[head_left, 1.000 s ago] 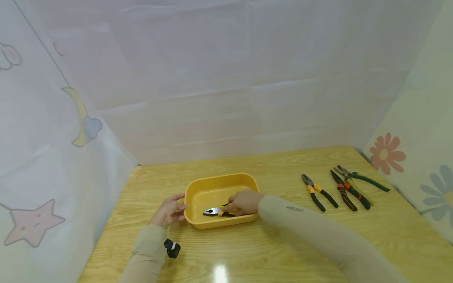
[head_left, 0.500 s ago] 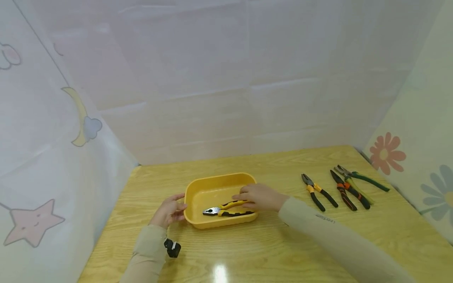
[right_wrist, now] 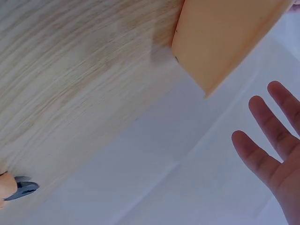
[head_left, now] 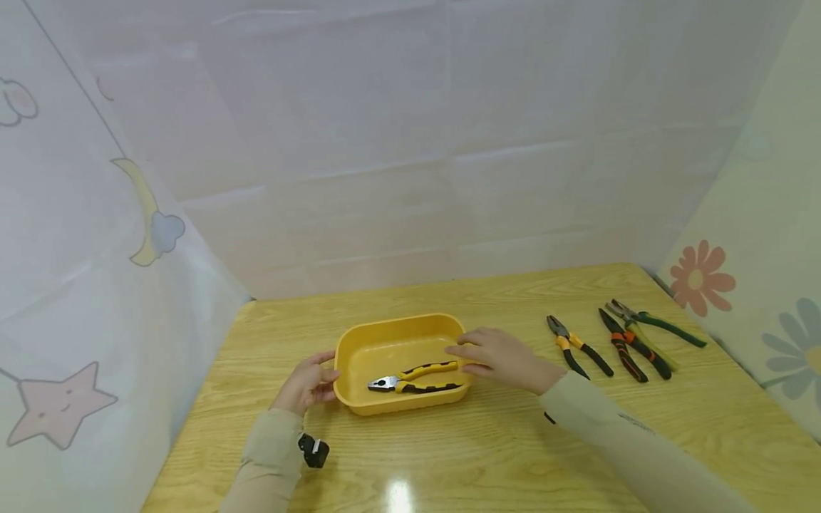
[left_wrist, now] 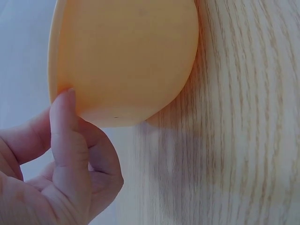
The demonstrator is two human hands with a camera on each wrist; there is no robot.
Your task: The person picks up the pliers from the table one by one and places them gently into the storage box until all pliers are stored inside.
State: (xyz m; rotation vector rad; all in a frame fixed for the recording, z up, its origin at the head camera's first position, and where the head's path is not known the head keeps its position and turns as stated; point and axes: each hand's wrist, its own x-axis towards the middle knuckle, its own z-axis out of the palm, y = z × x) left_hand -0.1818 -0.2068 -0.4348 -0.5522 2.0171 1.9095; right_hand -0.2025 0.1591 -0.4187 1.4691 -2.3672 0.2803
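Observation:
A yellow plastic bin (head_left: 399, 410) stands on the wooden table, with yellow-and-black combination pliers (head_left: 386, 383) lying inside it, silver jaws to the left and handles slightly spread. My left hand (head_left: 306, 383) holds the bin's left end; in the left wrist view its fingertips (left_wrist: 70, 96) meet the outer wall near the rim. Over the right end of the bin hovers my right hand (head_left: 503, 358), fingers spread and holding nothing. From the right wrist, its straight fingers show apart from the bin's corner (right_wrist: 220, 51).
On the right lie dark pliers with yellow-and-black handles (head_left: 564, 344). Farther right, orange-and-black pliers (head_left: 619, 338) rest against green-handled pliers (head_left: 673, 328). Printed sheets (head_left: 410, 178) hang behind and at both sides of the table (head_left: 282, 320).
My right hand has let go of the pliers in the bin and drawn back to the right, its fingers straightening. The left hand and the bin have stayed in place.

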